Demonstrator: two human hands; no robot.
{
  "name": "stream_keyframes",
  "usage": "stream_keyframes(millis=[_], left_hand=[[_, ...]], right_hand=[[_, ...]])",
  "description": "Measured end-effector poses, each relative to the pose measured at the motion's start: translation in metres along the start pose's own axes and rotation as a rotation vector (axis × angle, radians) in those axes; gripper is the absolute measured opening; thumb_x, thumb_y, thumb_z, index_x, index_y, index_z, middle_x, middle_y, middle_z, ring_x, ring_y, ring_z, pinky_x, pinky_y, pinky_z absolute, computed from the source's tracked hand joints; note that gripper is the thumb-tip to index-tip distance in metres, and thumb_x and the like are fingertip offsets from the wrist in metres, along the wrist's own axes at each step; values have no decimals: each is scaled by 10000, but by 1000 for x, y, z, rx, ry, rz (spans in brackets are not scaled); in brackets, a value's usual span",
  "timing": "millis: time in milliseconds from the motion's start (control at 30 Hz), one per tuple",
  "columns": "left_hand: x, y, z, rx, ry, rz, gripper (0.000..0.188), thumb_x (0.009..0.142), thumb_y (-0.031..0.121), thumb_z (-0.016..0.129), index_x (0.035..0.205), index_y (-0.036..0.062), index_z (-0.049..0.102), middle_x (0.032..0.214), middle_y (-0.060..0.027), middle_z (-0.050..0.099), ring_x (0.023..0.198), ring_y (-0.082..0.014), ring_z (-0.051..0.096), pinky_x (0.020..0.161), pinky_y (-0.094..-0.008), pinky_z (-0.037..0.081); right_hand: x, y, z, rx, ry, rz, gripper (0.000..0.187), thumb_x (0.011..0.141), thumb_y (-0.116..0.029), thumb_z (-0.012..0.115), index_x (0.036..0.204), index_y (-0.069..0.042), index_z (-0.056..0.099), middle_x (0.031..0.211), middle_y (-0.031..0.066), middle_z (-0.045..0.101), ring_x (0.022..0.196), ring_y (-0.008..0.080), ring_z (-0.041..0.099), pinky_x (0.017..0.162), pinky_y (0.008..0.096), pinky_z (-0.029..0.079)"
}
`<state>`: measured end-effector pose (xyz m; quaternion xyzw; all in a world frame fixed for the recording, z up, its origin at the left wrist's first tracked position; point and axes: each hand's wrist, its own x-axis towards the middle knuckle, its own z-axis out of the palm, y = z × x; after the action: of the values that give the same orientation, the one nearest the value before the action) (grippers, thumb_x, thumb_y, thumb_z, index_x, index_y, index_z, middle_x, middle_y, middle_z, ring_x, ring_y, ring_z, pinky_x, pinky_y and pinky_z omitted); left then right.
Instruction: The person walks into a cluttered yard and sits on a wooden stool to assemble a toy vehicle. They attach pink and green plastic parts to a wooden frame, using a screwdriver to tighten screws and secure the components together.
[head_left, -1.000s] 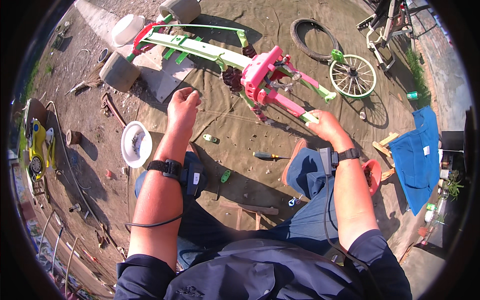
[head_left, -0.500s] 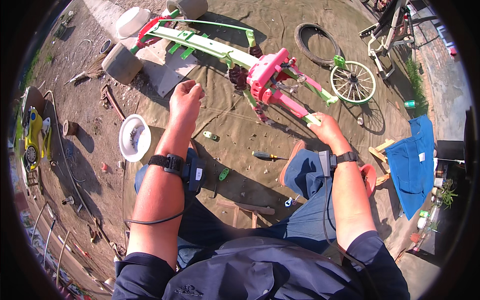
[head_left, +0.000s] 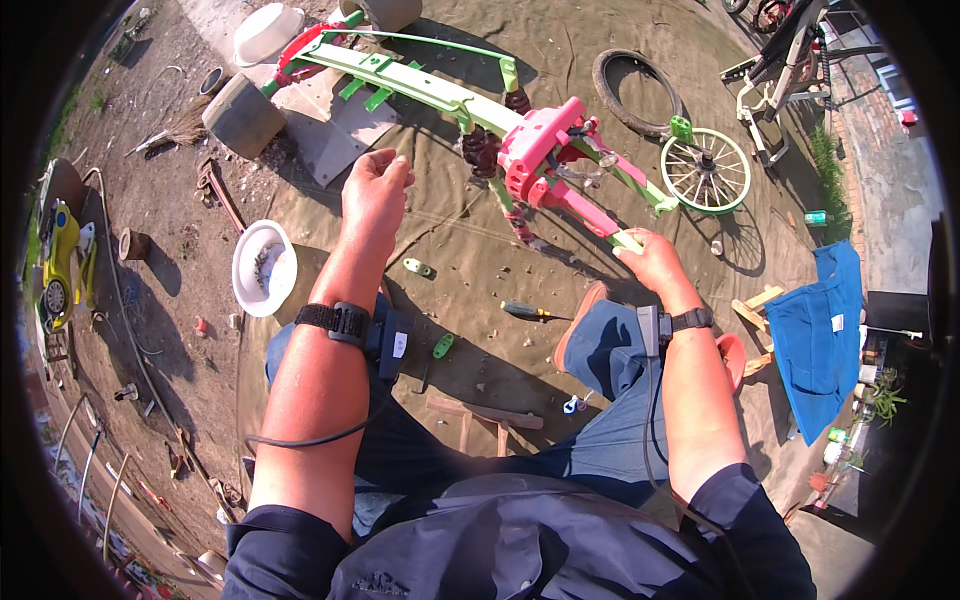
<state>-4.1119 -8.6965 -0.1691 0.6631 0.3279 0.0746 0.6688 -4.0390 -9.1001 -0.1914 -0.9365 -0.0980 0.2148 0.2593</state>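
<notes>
A long green-and-pink metal frame [head_left: 415,80], with a pink housing [head_left: 540,142] at its near end, stretches from the back left to the middle. My right hand [head_left: 655,262] grips the light green tip of one of its pink fork-like arms. Another arm of the frame ends beside a small spoked wheel [head_left: 705,170]. My left hand [head_left: 375,190] is raised in the air, apart from the frame, with its fingers curled together. Whatever those fingers may hold is hidden. On the ground between my feet lies a screwdriver [head_left: 522,311].
A loose tyre [head_left: 637,92] lies at the back. Concrete cylinders [head_left: 243,117] stand near the frame's far end. To the left are a white basin [head_left: 265,268] and a pipe wrench [head_left: 222,195]. Blue cloth [head_left: 820,340] hangs at right. A small wooden stool [head_left: 485,412] sits between my legs.
My left hand stays raised with its fingers a little more curled. My right hand keeps its grip on the frame, which has hardly moved. The whole view has shifted slightly.
</notes>
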Motion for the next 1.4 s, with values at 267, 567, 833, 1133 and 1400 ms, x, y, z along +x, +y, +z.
stream_keyframes(millis=[267,567,833,1133,1400], left_hand=[[-5,13,5,-138,-3,22,336,958,211,580,1218,3,536,1028,-50,648,914,-123,631,732,-252,473],[11,22,9,-180,-33,-22,342,959,206,573,1229,2,524,1046,-55,636,922,-128,634,745,-258,473],[35,32,19,-223,-33,-49,374,952,207,572,1254,-7,513,1064,-61,636,944,-136,637,769,-267,471],[61,27,22,-237,-20,-80,372,947,200,577,1251,-7,517,1075,-64,631,948,-139,630,773,-276,470],[73,21,27,-230,2,-90,375,940,210,593,1241,-6,529,1075,-65,631,952,-143,622,782,-293,473]], right_hand=[[22,-76,4,-216,437,-306,606,716,-332,808,1191,-20,598,1196,169,590,1102,340,583,948,404,472],[74,-144,44,-349,450,-357,940,620,-420,856,1382,-79,425,1393,180,398,1285,352,424,1064,464,361],[90,-174,47,-436,289,-13,1106,622,-556,799,1475,-78,282,1424,201,378,1316,371,401,1079,508,325],[97,-165,46,-385,245,-48,1094,636,-541,789,1480,-58,289,1475,271,344,1341,410,392,1073,499,361],[97,-163,48,-399,236,-79,1082,656,-520,785,1469,-6,289,1468,297,342,1330,416,407,1064,492,376]])
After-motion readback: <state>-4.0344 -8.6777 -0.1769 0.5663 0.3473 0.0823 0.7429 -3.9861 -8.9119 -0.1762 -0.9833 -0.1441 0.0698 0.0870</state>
